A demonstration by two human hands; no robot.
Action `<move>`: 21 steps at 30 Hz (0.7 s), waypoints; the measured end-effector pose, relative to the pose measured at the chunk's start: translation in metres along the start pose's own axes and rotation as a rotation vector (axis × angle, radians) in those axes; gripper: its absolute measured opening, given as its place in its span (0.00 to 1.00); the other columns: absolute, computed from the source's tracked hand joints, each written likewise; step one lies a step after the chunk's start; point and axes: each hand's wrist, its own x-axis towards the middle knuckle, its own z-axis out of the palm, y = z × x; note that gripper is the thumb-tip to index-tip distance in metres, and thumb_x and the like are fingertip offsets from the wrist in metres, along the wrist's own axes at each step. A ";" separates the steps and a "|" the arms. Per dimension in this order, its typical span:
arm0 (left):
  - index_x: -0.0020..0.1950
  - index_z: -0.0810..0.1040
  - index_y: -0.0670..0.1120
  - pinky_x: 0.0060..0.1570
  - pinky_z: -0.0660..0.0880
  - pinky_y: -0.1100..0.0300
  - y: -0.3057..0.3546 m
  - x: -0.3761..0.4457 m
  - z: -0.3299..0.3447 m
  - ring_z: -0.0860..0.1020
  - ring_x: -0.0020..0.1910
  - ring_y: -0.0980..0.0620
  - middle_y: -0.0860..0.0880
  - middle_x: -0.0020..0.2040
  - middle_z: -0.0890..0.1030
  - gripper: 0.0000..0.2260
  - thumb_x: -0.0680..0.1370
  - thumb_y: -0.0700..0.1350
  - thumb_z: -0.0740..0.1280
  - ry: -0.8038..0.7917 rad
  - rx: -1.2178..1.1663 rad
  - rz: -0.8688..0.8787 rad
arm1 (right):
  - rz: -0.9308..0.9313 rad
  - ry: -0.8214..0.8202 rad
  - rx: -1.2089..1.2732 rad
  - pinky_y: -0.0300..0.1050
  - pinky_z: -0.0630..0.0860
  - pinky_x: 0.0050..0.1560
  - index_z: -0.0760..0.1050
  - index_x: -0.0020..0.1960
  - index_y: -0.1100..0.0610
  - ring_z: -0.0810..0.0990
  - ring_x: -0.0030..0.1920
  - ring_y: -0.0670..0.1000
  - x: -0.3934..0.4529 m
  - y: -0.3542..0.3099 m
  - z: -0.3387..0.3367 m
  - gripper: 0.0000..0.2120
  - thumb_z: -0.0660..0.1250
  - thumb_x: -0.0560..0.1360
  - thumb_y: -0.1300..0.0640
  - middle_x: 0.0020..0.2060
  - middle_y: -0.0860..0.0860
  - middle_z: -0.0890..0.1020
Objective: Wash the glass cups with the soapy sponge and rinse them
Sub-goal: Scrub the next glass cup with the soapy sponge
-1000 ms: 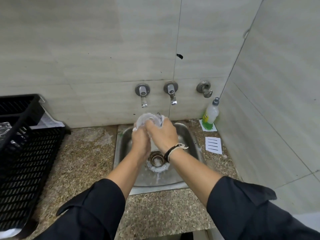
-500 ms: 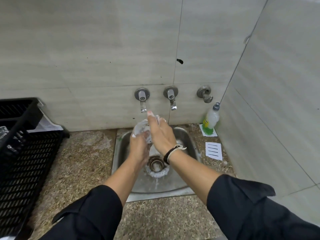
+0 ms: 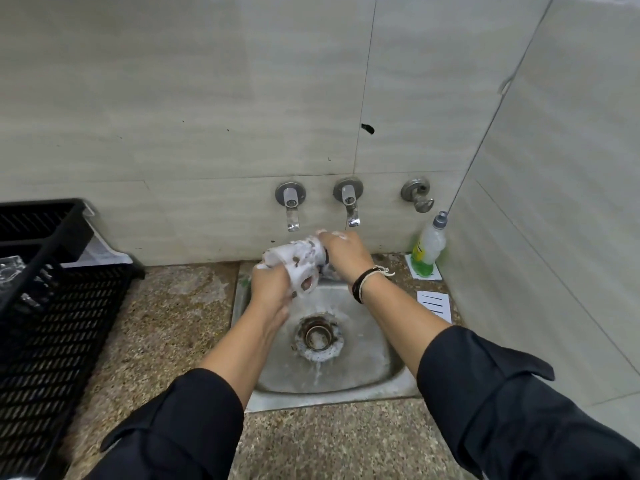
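A glass cup (image 3: 294,259) coated in white foam lies tilted on its side above the back of the steel sink (image 3: 363,368). My left hand (image 3: 272,289) grips it from below, fingers curled round its body. My right hand (image 3: 343,254) is at the cup's right end, its fingers curled there; a dark edge shows between hand and cup, probably the sponge, mostly hidden. Both hands carry suds. More clear glass (image 3: 10,271) shows in the black crate at the left edge.
Two wall taps (image 3: 292,206) (image 3: 349,202) stick out just above the hands, with a third fitting (image 3: 417,195) to the right. A soap bottle (image 3: 429,247) stands in the right corner. A black plastic crate (image 3: 52,323) fills the left counter. The drain (image 3: 318,337) has foam round it.
The cup has tipped from mouth-up to lying sideways and is now fully covered in foam. My right hand slid from over the cup to its right end.
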 end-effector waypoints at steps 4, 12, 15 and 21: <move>0.45 0.81 0.37 0.29 0.81 0.57 0.011 0.002 0.004 0.84 0.32 0.50 0.42 0.38 0.86 0.10 0.79 0.27 0.62 0.011 -0.151 -0.067 | -0.101 0.080 -0.105 0.45 0.66 0.33 0.69 0.28 0.55 0.73 0.30 0.52 -0.005 0.002 0.003 0.21 0.65 0.78 0.51 0.26 0.49 0.75; 0.46 0.82 0.37 0.34 0.83 0.54 0.004 -0.002 0.007 0.84 0.34 0.48 0.43 0.36 0.85 0.08 0.80 0.31 0.63 -0.098 -0.297 -0.160 | -0.118 0.101 -0.156 0.44 0.66 0.36 0.70 0.32 0.56 0.75 0.34 0.54 -0.010 0.011 0.002 0.14 0.66 0.76 0.56 0.31 0.52 0.77; 0.41 0.85 0.40 0.35 0.83 0.54 0.003 -0.014 0.007 0.84 0.33 0.48 0.43 0.37 0.85 0.12 0.79 0.33 0.64 -0.189 -0.290 -0.213 | -0.115 0.095 -0.183 0.49 0.75 0.36 0.78 0.35 0.63 0.81 0.36 0.56 -0.009 0.012 -0.003 0.11 0.67 0.75 0.60 0.34 0.55 0.83; 0.40 0.78 0.42 0.32 0.77 0.59 0.011 -0.010 0.006 0.79 0.32 0.49 0.43 0.35 0.79 0.13 0.83 0.37 0.61 -0.129 -0.317 -0.212 | -0.158 0.078 -0.134 0.39 0.77 0.37 0.85 0.41 0.55 0.82 0.38 0.48 -0.020 0.013 -0.007 0.07 0.70 0.77 0.56 0.37 0.48 0.85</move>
